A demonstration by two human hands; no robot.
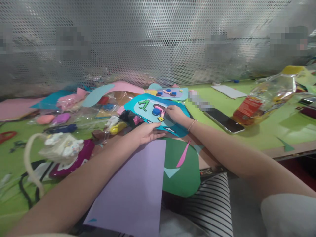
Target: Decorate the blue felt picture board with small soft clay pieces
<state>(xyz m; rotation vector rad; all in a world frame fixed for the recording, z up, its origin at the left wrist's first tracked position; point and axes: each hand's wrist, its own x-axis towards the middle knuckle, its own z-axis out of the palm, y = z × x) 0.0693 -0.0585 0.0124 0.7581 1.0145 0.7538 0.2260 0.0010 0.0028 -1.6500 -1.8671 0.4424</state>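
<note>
A blue paper card (148, 113) with a green number 1 and small clay pieces stuck on it lies tilted in the middle of the green table (259, 135). My left hand (147, 131) grips the card's lower edge, thumb on top. My right hand (174, 113) pinches at a pink and yellow clay piece (161, 115) on the card beside a blue clay lump (156, 111). A lilac sheet (134, 187) and a green sheet (184, 171) lie under my forearms.
Bags of coloured clay (108, 113) and paper scraps crowd the left. A second decorated card (171, 93) lies behind. A phone (223, 120) and a plastic bottle (266, 97) lie at right. A plush pouch (65, 149) sits near left. A perforated metal screen (158, 39) backs the table.
</note>
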